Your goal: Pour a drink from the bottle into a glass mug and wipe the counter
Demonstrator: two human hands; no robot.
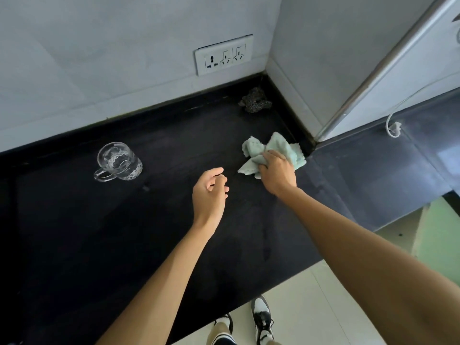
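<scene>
— While bunched under the right hand [276, 170], pale green cloth [273, 148] pressed onto the black counter [99, 232] near the inner corner, with fingers curled round its gathered middle and corners splayed loose. Why gripped like that?

— Probably to keep a thick wad beneath the palm and drag it along without losing it. Gathered rather than spread flat, so likely better for soaking up a spot than for a wide sweep.

— And the left hand [210, 192]?

— Hovering over the counter just beside the right, fingers loosely curled, holding nothing. Kept out of the cloth's path, perhaps, or ready to shift something.

— Glass mug [119, 161], where?

— Upright on the counter, well to the left, apart from both hands, handle turned toward the near side. Possibly some clear liquid inside; hard to tell through patterned glass. Parked outside the wiping zone, by the look of it.

— Bottle?

— Not in view.

— Stage of the job, then?

— Wiping, judging by mug set aside and cloth in hand.

— Anything to mind?

— Dark crumpled scrubber [255, 103] in the back corner, below the socket plate [224, 54]. Worth stopping any leftward sweep short of the mug.
</scene>
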